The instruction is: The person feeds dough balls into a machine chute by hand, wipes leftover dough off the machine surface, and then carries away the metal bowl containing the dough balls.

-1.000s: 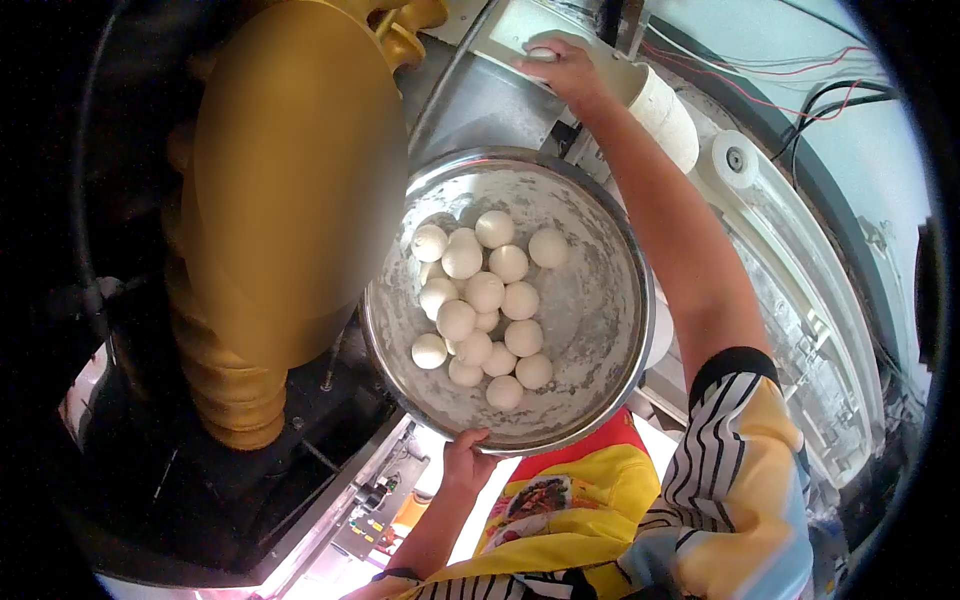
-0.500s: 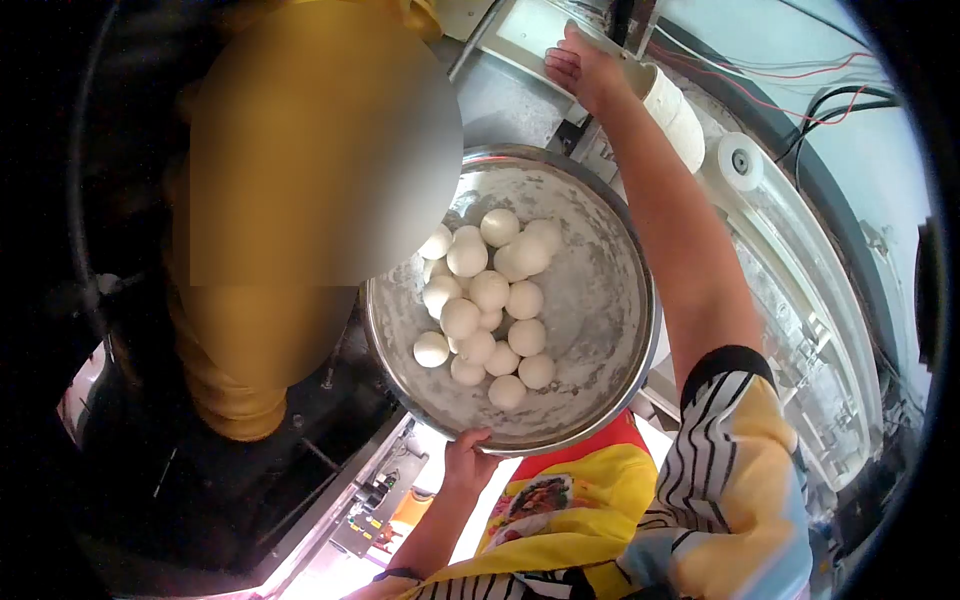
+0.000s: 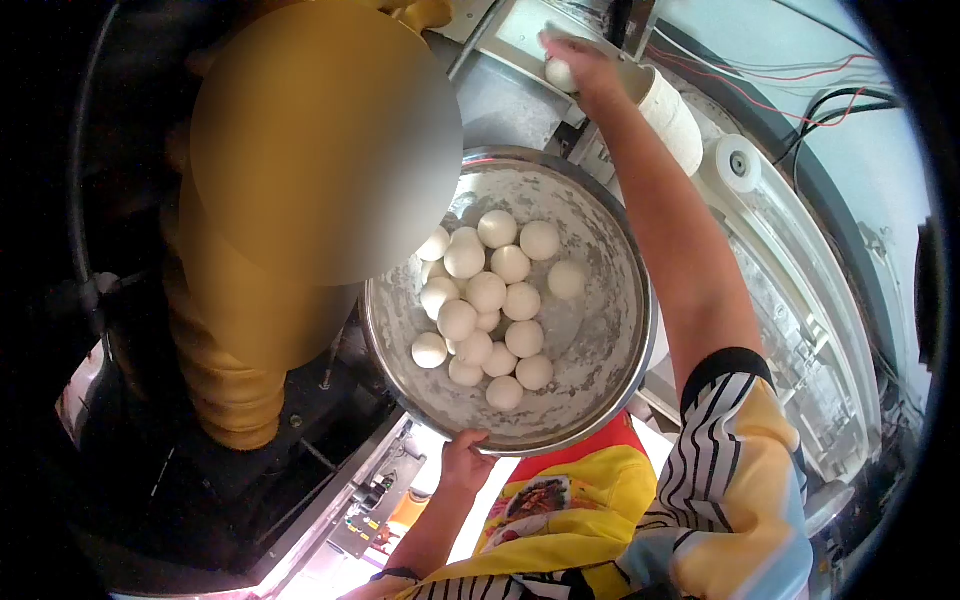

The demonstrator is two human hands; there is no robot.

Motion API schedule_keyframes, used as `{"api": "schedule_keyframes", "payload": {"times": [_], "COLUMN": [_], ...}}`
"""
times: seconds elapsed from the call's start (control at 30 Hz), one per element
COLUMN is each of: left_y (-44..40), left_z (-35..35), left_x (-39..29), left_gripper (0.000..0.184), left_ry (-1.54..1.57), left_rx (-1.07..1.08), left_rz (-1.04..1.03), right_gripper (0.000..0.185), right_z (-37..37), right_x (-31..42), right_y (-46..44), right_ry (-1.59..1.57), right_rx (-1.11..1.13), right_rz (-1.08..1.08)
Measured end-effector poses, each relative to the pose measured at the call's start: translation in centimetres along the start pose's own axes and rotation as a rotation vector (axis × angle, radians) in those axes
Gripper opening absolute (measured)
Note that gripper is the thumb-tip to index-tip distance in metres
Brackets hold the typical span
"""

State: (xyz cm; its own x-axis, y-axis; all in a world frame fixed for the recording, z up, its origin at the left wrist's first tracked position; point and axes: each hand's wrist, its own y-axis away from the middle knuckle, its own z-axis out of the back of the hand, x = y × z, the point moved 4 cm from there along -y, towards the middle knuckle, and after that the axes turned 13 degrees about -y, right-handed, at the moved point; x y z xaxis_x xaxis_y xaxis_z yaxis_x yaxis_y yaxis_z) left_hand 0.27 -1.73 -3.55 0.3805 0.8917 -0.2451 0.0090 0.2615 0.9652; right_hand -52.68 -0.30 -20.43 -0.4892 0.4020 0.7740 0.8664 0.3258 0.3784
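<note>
The right hand [image 3: 580, 68] is gripping a white ball [image 3: 560, 76], which is showing beneath its fingers, beyond the far rim of a metal bowl [image 3: 610, 370]. The left hand [image 3: 467, 460] is pinching the bowl's near rim, thumb over the edge. Inside, more pale balls [image 3: 486, 292] are lying clustered, well apart from the right hand.

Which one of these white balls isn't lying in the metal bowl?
The ball up at the right hand, near the top of the picture. Every other ball in view lies inside the bowl.
</note>
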Motion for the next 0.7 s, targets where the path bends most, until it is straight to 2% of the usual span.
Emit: {"api": "schedule_keyframes", "payload": {"times": [0.07,0.17,0.27,0.37,0.4,0.5,0.6,0.7], "left_y": [0.6,0.8,0.2,-0.5,-0.4,0.2,0.3,0.1], "left_z": [-1.1,-1.3,-0.3,0.8,0.3,-0.7,-0.5,-0.2], "left_x": [-0.3,-0.6,-0.6,0.3,0.3,0.3,0.3,0.4], "left_gripper": [0.041,0.042,0.042,0.044,0.045,0.049,0.053,0.055], "left_ry": [-0.003,-0.006,-0.030,-0.006,-0.010,-0.021,-0.038,-0.027], "left_rx": [0.017,0.011,-0.016,-0.010,0.012,0.043,0.053,0.080], "left_rz": [0.006,-0.009,-0.027,0.055,0.049,0.037,0.062,0.073], "right_gripper": [0.040,0.036,0.028,0.030,0.034,0.042,0.054,0.060], "right_z": [-0.6,-0.7,-5.4,-5.3,-3.6,-1.1,-0.7,-0.3], "right_x": [0.6,1.4,6.5,7.0,5.5,3.3,0.8,0.4], "right_y": [0.7,2.2,9.4,9.9,7.2,2.8,1.8,1.3], "right_ry": [0.199,-0.147,0.087,0.280,0.150,0.065,-0.133,-0.195], "right_rx": [0.077,-0.130,0.658,0.613,0.386,-0.028,-0.068,-0.067], "right_rz": [0.266,0.057,-0.032,-0.022,0.005,0.004,-0.182,-0.226]}}
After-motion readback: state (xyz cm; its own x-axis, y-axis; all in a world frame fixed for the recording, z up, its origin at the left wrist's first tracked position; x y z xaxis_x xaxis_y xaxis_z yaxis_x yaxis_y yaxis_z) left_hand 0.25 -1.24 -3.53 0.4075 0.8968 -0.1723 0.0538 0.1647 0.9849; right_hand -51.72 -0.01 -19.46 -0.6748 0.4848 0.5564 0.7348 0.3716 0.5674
